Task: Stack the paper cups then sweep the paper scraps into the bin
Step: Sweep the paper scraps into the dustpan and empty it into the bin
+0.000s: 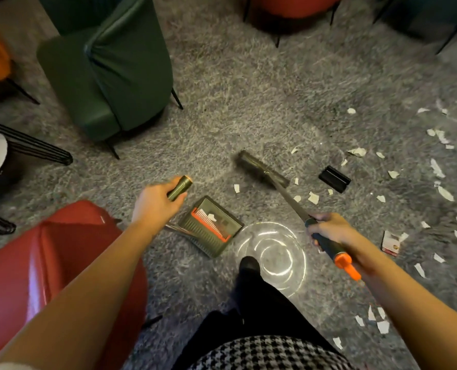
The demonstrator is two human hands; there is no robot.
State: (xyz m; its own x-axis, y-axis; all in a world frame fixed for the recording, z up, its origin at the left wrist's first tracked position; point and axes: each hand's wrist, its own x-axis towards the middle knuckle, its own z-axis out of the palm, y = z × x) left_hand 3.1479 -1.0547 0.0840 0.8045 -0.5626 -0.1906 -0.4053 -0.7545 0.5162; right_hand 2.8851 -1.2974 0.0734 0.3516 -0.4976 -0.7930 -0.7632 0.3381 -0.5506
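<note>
left hand clamped round handle of dark green plastic dustpan, right hand gripping dark broom with orange-capped handle. Sweeping step in hand, cups not in view. Next: drag brush head through scraps toward pan. Small torn white paper scraps scattered on grey shaggy carpet, mostly right of broom, one in pan

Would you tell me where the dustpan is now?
Head view, centre: the dustpan sits on the carpet, right of the left hand, nearer than the broom head.
</note>
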